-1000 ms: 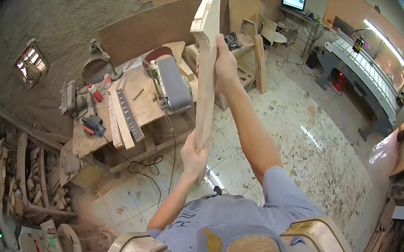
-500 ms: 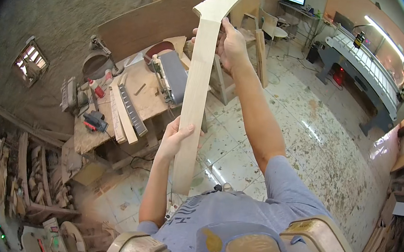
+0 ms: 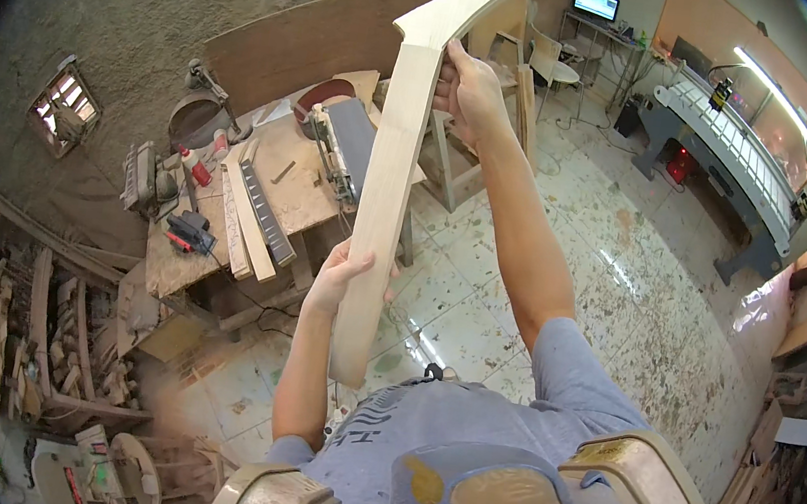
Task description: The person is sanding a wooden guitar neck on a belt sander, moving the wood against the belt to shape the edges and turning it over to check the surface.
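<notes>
A long, pale wooden guitar neck blank (image 3: 395,160) is held up in front of me, with its angled headstock at the far end. My left hand (image 3: 337,281) is closed round the lower part of the blank, thumb across its face and fingertips showing past the right edge. Farther up, my right hand (image 3: 470,97) grips the right edge just below the headstock. Its thumb points up along the wood, and part of the fingers is hidden behind it. The blank's near end hangs close to my shirt.
On the left, a wooden workbench (image 3: 303,205) carries a belt sander (image 3: 344,149), pale wood strips (image 3: 246,218), a dark slotted strip (image 3: 265,213) and a red bottle (image 3: 194,166). Wood offcuts (image 3: 95,345) fill a rack at lower left. A long grey machine (image 3: 728,156) stands at far right.
The guitar neck blank tilts more: its near end has moved left and its headstock slightly right. Both hands keep their hold.
</notes>
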Tool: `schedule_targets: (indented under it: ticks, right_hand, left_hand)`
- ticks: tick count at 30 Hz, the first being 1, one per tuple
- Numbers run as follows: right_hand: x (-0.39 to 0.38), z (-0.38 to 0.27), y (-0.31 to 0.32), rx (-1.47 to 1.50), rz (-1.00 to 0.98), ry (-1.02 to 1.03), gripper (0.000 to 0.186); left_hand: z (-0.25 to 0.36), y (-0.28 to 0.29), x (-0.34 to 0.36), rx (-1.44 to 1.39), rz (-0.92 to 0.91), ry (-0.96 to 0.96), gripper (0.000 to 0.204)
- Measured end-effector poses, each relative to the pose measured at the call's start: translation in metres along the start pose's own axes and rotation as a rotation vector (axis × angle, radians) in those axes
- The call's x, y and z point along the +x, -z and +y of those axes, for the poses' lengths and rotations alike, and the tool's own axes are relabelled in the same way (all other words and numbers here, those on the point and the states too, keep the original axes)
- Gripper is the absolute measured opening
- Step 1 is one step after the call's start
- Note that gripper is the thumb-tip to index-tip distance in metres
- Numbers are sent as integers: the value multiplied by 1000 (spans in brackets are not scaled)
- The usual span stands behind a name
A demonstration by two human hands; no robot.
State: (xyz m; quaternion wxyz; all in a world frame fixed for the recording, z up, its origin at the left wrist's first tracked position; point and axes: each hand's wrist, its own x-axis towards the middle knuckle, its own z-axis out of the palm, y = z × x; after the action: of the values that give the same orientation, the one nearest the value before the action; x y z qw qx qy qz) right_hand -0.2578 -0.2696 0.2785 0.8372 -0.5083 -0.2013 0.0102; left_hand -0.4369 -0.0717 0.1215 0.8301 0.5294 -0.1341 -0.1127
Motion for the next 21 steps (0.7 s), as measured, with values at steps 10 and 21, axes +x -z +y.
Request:
schedule_targets:
  ticks: [10,21]
  right_hand:
    - [-1,4,4,-53,-6,19,44]
    - [-13,-1,-1,-119,-68,-4,49]
  left_hand:
    - [0,4,-5,-64,18,25,47]
    - [-18,19,-16,-239,-13,46,65]
